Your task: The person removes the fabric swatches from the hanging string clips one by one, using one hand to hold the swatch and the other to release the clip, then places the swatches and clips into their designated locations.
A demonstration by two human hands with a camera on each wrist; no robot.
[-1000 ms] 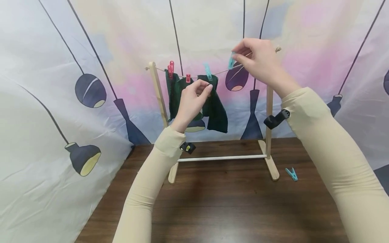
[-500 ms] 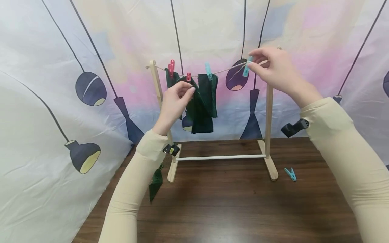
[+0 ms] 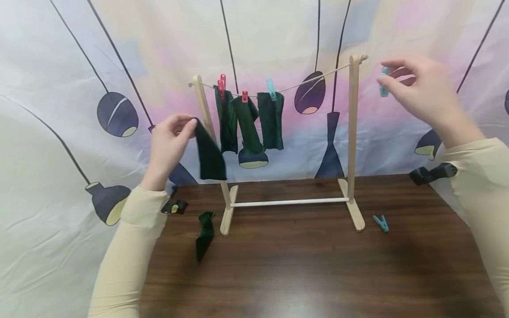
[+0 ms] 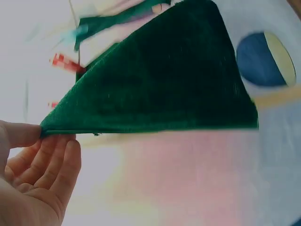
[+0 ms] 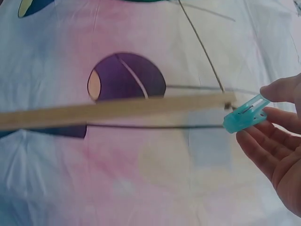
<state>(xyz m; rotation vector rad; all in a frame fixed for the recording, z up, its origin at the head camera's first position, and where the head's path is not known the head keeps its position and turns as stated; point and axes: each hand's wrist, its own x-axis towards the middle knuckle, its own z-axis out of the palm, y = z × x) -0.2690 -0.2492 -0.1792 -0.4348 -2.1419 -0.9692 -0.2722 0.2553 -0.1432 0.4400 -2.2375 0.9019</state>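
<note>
Pinching one corner of a dark green cloth between thumb and fingers, the left hand lets it hang in front of the left post of a wooden rack. The right hand grips a light blue clip between thumb and fingertips, past the right post. Both arms wear cream sleeves.

On the brown counter, a crumpled green cloth lies near the rack's left foot, and a loose blue clip lies near its right foot. A white rod runs low between the posts. Above, a sagging cord carries three green cloths: the left one under red clipping that may be one clip or two, the middle one under a red clip, the right one under a blue clip. Farthest back hangs a pastel backdrop with painted lamps.
</note>
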